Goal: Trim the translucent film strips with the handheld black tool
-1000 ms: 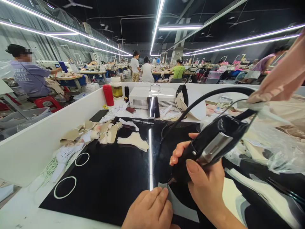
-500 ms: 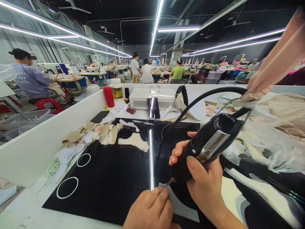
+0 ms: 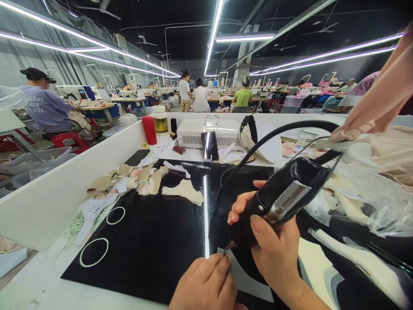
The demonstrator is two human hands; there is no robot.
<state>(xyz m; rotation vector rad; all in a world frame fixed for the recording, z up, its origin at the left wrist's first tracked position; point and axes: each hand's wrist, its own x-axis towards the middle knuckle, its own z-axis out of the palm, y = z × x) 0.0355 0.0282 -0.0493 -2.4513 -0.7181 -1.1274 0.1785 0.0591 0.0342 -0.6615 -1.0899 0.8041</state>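
My right hand (image 3: 274,254) is wrapped round a black corded hand tool (image 3: 284,193) with a silver lever on its side. The tool slants down to the left, and its narrow tip sits near the upper end of a curved grey translucent strip (image 3: 250,282). My left hand (image 3: 208,280) has its fingers pressed together on that same end, close beside the tip. Under the strip lies a shiny black mat (image 3: 155,245). A cream fabric piece (image 3: 183,191) rests farther back on the mat. Whether the tip touches the strip, I cannot tell.
A thick black cable (image 3: 274,127) arches from the tool, with pink cloth (image 3: 371,116) tied above. Two white rings (image 3: 94,253) lie at left. Fabric scraps (image 3: 145,176) and a white vented box (image 3: 190,133) stand behind. Cream pieces (image 3: 316,267) and plastic lie right.
The whole view has shifted slightly. Both hands, the tool and the grey strip keep nearly the same positions relative to each other.
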